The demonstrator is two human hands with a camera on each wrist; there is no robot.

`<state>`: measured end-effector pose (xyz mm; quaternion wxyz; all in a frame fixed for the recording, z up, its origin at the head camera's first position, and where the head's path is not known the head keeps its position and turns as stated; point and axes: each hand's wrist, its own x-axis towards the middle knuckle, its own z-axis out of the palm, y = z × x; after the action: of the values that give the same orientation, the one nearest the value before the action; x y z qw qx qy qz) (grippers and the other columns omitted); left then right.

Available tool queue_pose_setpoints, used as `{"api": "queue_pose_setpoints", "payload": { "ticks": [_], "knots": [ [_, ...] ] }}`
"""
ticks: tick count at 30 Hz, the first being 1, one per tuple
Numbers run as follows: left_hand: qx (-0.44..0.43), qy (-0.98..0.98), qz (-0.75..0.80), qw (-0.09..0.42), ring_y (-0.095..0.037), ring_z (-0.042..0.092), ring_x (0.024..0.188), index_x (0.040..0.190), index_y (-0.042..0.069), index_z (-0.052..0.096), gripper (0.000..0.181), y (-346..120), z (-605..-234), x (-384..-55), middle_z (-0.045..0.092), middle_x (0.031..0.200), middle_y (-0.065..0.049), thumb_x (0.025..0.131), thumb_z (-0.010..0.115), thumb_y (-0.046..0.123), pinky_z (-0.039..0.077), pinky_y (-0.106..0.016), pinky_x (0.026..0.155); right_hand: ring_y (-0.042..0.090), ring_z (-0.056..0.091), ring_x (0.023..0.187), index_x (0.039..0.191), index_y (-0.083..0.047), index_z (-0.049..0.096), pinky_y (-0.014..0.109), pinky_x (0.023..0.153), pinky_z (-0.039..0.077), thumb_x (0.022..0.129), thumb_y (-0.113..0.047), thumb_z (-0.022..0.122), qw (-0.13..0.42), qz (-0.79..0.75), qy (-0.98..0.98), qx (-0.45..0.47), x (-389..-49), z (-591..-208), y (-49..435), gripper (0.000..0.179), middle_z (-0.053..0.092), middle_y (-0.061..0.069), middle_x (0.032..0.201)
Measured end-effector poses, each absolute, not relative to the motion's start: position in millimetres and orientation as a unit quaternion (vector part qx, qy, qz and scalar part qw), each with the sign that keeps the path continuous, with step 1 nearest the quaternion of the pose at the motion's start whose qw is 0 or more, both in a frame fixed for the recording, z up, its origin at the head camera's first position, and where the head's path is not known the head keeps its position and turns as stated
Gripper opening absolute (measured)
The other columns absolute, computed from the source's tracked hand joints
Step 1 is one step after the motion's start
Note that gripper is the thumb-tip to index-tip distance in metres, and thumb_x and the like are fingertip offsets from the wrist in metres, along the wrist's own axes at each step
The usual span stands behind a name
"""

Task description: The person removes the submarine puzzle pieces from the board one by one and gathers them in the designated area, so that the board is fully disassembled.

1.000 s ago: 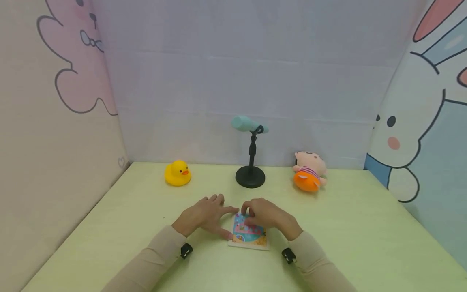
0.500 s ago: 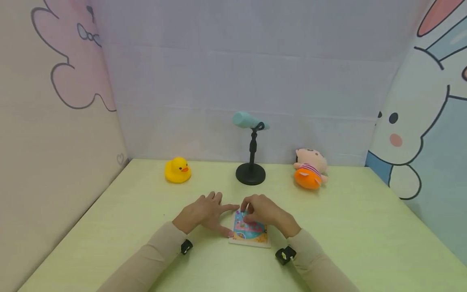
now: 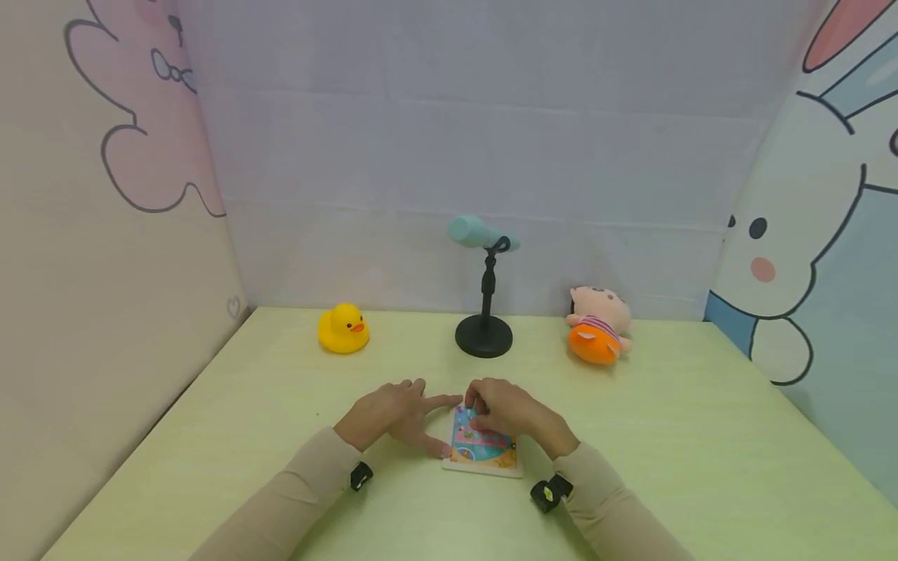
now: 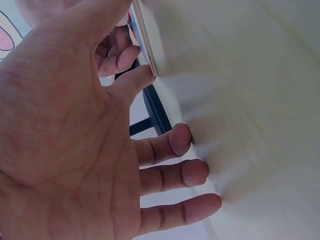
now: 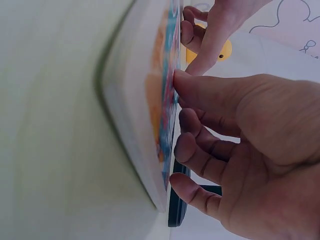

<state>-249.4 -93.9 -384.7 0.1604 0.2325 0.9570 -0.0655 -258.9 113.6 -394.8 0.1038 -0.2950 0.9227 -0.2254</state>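
Beige sleeves (image 3: pixel 279 499) were closest to me in the head view, entering from 7 and 5 o'clock, with a small black device (image 3: pixel 550 492) at the right wrist. Beyond them, on the pale green table (image 3: pixel 210 452), the printed board (image 3: pixel 482 453) lay flat. Two of its sides ran roughly from 6 to 12 o'clock, but I could not say surely which axis was longer, because of the slanted view and the fingers over it.

From the left hand (image 3: pixel 393 414) it lay toward 3 or 4 o'clock; this hand was spread, its straight thumb at the board's left side and its forefinger at the far left corner. The right hand (image 3: pixel 510 411) was nearer to the printed face, with bent fingers above it, so most of the board lay toward 7 o'clock from there. Whether these fingers pinched something, I could not tell. In my judgement, the move depended on this: left at the edge, right from above.

Farther away, seen from the board, the yellow duck (image 3: pixel 343 330) sat at 11 o'clock, the black stand (image 3: pixel 484 336) at 12 and the soft doll (image 3: pixel 599 326) at 1.
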Motion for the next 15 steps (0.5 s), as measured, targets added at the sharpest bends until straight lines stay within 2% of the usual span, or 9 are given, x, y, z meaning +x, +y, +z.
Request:
{"api": "queue_pose_setpoints", "payload": {
  "ticks": [7, 15],
  "knots": [
    [0.208, 0.96, -0.051, 0.182, -0.026, 0.056, 0.094, 0.151, 0.053, 0.031, 0.085, -93.6, -385.1, -249.0, 0.049, 0.124, -0.011, 0.077, 0.061, 0.08, 0.053, -0.043, 0.076, 0.02, 0.053, 0.088, 0.103, -0.004, 0.063, 0.042, 0.087, 0.049, 0.089, -0.006, 0.075, 0.093, -0.216, 0.926, -0.295, -256.5, -395.0, 112.1, 0.019, 0.055, 0.006, 0.097],
    [0.194, 0.958, -0.045, 0.207, -0.03, 0.055, 0.112, 0.152, 0.052, 0.029, 0.085, -91.7, -383.9, -251.4, 0.047, 0.137, -0.012, 0.078, 0.062, 0.079, 0.051, -0.051, 0.087, 0.019, 0.049, 0.083, 0.1, -0.005, 0.059, 0.04, 0.081, 0.047, 0.087, -0.004, 0.077, 0.08, -0.224, 0.927, -0.291, -256.0, -396.1, 109.6, 0.022, 0.054, 0.005, 0.092]
  ]
}}
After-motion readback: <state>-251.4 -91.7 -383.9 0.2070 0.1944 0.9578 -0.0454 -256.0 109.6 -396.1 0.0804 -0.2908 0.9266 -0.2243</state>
